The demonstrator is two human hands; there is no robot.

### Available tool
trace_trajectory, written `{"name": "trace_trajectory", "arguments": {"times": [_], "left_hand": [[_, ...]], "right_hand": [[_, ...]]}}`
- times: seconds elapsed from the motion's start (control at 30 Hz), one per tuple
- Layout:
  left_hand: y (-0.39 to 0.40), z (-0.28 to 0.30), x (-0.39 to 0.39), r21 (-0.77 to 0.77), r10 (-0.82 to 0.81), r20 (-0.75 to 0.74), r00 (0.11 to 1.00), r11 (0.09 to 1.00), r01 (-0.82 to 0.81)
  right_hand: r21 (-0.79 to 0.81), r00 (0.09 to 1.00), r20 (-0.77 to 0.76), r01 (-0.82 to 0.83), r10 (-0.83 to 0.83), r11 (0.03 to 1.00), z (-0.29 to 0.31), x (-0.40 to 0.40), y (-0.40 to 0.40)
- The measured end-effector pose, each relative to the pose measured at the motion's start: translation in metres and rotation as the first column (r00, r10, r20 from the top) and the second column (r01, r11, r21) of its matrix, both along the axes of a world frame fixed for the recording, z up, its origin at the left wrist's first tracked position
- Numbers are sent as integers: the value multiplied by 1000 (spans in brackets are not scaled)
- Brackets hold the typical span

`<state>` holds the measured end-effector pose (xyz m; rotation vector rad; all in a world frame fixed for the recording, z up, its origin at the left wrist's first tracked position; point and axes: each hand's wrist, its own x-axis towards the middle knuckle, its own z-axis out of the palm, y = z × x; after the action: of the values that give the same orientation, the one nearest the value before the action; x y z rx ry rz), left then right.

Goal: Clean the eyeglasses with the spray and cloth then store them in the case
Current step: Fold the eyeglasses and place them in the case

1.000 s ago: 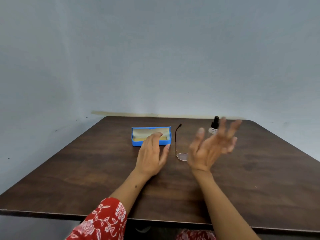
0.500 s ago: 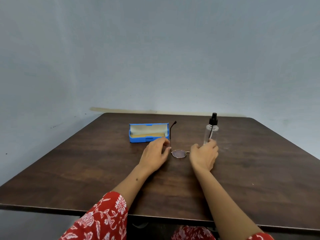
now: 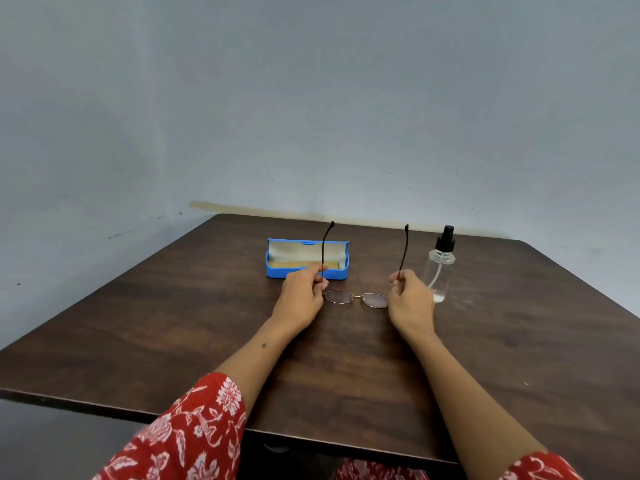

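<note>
Thin-framed eyeglasses (image 3: 356, 298) are held just above the dark wooden table (image 3: 173, 323), lenses down and both dark temple arms pointing up and away. My left hand (image 3: 304, 292) pinches the left temple and my right hand (image 3: 410, 299) pinches the right one. Behind my left hand lies an open blue glasses case (image 3: 277, 270) with a pale lining and a yellowish cloth (image 3: 287, 264) inside. A clear spray bottle (image 3: 439, 268) with a black pump top stands upright just right of my right hand.
The table sits in a corner against plain grey walls (image 3: 311, 98). Its near edge (image 3: 104, 408) runs across the bottom of the view above my red floral sleeves.
Both hands came down onto the glasses, took hold of the temples and raised them off the table; the temple arms now stand up. The camera view shifted slightly.
</note>
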<state>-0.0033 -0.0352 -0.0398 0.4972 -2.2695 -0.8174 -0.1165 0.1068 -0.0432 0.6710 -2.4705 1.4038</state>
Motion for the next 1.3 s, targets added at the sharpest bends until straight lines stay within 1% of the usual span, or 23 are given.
{"name": "trace_trajectory", "arguments": {"times": [0.1, 0.2, 0.27, 0.33, 0.5, 0.57, 0.67, 0.77, 0.83, 0.87, 0.93, 1.0, 1.07, 1.17, 1.3], "left_hand": [[-1, -3, -1, -7, 8, 3, 1000, 1000, -8], [0, -4, -1, -75, 1, 22, 1000, 997, 1], [1, -5, -3, -159, -12, 79, 997, 987, 24], [3, -5, -3, -244, 10, 171, 985, 969, 32], [2, -5, -3, -304, 67, 235, 970, 953, 8], [2, -5, -2, -316, 82, 256, 963, 949, 3], [3, -4, -1, -327, 92, 274, 957, 945, 3], [4, -3, -1, -333, 95, 268, 959, 943, 0], [4, -4, 0, -329, 95, 262, 960, 944, -4], [4, -4, 0, -327, 99, 259, 961, 945, -10], [3, -5, 1, -315, 107, 236, 966, 949, -28], [2, -7, 0, -290, 102, 207, 973, 956, -39], [2, -7, 1, -258, 90, 200, 976, 965, -36], [2, -6, 5, -192, 67, 145, 987, 981, -39], [0, -7, 9, -4, 86, -24, 996, 996, -86]], "right_hand": [[-99, 1000, 30, -6, 9, 995, -4, -3, 1], [-148, 997, 73, -21, 32, 989, -7, -5, 2], [-167, 995, 86, -37, 52, 985, -9, -7, 2], [-186, 993, 93, -58, 77, 981, -11, -9, 3], [-281, 975, 151, -116, 163, 953, -11, -12, 6], [-337, 952, 206, -148, 226, 930, -8, -13, 10], [-436, 880, 318, -195, 353, 879, -3, -16, 16], [-458, 818, 358, -267, 451, 848, -1, -19, 21], [-456, 808, 366, -277, 462, 846, -1, -21, 22], [-449, 817, 361, -269, 449, 852, -2, -20, 21], [-387, 876, 304, -245, 374, 889, -5, -19, 18], [-286, 934, 194, -238, 300, 928, -9, -16, 15], [-177, 963, 81, -238, 255, 955, -9, -11, 14], [-34, 975, -48, -216, 215, 976, -6, -5, 15], [120, 965, -141, -207, 223, 971, -3, 1, 13]]}}
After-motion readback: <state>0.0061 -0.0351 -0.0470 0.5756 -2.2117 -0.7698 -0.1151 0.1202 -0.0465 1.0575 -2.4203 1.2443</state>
